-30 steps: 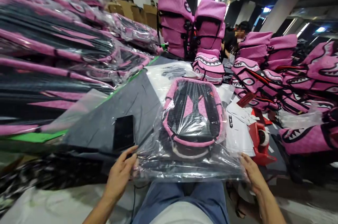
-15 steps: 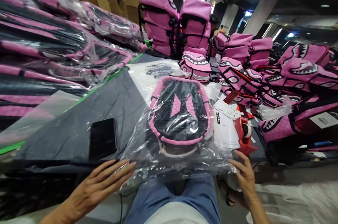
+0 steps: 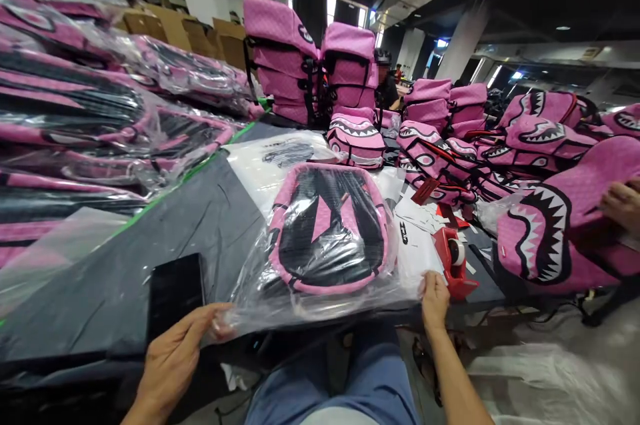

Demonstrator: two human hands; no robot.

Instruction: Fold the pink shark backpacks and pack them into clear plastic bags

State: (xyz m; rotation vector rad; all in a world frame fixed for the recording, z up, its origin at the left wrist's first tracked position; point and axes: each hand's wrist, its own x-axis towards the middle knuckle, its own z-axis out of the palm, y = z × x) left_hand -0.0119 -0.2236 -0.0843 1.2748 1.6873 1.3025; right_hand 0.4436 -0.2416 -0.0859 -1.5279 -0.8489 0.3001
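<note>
A pink and black backpack (image 3: 330,228) lies inside a clear plastic bag (image 3: 253,278) on the dark tabletop in front of me. My left hand (image 3: 183,345) pinches the near left corner of the bag. At the near right corner, my right hand (image 3: 435,298) grips the bag's edge between thumb and fingers. The bag's near edge is stretched between both hands, over the table's front edge. Left of the bag lies a black phone (image 3: 175,291), close to my left hand. A red tape dispenser (image 3: 455,258) stands just beyond my right hand.
Bagged backpacks (image 3: 65,98) are piled along the left. Stacked pink backpacks (image 3: 285,51) stand at the back. Several shark-mouth bags (image 3: 535,118) heap at the right, where a co-worker's hand (image 3: 623,205) touches a pink bag (image 3: 540,238). White papers (image 3: 417,245) lie beside the dispenser.
Both hands have gone from lying loosely spread at the bag's near edge to gripping its corners, and the edge is pulled straighter. A co-worker's hand and a large pink bag have appeared at right.
</note>
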